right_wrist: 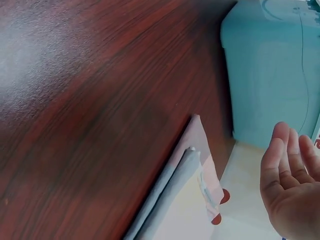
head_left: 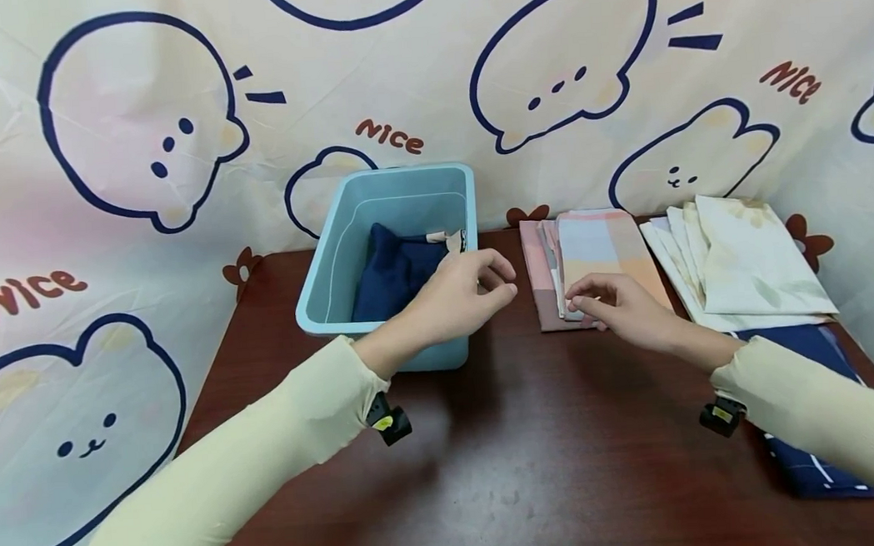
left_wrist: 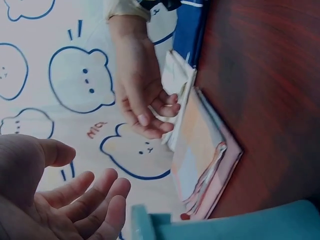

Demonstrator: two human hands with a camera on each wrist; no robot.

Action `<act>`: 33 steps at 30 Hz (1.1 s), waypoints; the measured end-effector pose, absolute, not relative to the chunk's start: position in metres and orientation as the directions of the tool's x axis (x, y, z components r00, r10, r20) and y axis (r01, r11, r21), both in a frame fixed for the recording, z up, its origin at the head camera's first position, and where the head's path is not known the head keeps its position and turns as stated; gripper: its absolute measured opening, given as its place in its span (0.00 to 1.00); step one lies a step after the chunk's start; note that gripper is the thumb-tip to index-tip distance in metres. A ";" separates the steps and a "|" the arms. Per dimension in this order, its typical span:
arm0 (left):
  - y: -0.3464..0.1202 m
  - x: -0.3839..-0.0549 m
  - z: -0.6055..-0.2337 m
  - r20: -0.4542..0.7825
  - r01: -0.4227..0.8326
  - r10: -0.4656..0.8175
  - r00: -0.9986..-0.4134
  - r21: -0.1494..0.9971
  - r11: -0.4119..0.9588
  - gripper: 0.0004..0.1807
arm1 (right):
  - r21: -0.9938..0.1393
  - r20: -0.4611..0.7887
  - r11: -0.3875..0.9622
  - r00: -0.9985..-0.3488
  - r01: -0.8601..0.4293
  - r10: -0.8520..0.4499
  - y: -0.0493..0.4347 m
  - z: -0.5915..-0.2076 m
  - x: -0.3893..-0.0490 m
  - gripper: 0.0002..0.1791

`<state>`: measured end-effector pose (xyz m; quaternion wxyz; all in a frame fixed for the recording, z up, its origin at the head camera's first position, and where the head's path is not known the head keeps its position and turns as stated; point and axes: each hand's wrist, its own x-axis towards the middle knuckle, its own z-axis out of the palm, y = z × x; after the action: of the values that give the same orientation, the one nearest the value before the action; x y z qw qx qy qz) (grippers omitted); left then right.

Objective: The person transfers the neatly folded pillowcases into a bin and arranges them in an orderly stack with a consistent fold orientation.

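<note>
My left hand (head_left: 457, 297) hovers over the right rim of a light blue plastic bin (head_left: 316, 290), fingers loosely bent, holding nothing. Inside the bin lies crumpled dark navy cloth (head_left: 395, 271) with a small beige patch and a label. My right hand (head_left: 619, 308) hangs above the front of a folded pink, orange and pale blue checked cloth stack (head_left: 593, 242). Its fingers are relaxed with nothing between them, as the left wrist view shows the right hand (left_wrist: 142, 95) too. In the right wrist view, the right hand's fingers (right_wrist: 272, 165) extend toward the bin wall (right_wrist: 270, 80).
Folded cream cloths (head_left: 755, 262) lie to the right of the checked stack. Folded navy cloth (head_left: 817, 471) with white lines lies along the right edge, partly under my right sleeve. A dark red-brown table (head_left: 495, 478) meets a printed curtain (head_left: 410, 74) behind.
</note>
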<state>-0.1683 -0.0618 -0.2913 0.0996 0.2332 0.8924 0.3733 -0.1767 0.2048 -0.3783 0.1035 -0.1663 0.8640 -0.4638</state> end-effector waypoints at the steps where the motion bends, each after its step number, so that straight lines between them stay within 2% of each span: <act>1: -0.060 -0.167 -0.293 -0.006 0.345 0.496 -0.868 0.710 0.614 0.10 | -0.834 -0.022 0.517 -0.924 -0.194 -0.383 0.206 -0.379 -0.176 0.16; 9: -0.050 -0.156 -0.297 -0.012 0.362 0.516 -0.856 0.699 0.617 0.09 | -0.820 -0.025 0.535 -0.922 -0.202 -0.386 0.221 -0.383 -0.170 0.16; 20: -0.036 -0.141 -0.314 -0.020 0.412 0.601 -0.799 0.711 0.570 0.09 | -0.800 -0.030 0.570 -0.936 -0.188 -0.350 0.236 -0.390 -0.169 0.17; 33: -0.006 -0.139 -0.356 -0.086 0.301 0.556 -0.827 0.767 0.566 0.11 | -0.783 -0.024 0.595 -0.947 -0.181 -0.320 0.255 -0.406 -0.175 0.18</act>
<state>-0.1385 -0.0055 -0.3559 0.1612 0.2460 0.8702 0.3953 -0.1750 0.2549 -0.4060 0.0810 -0.1408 0.8894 -0.4274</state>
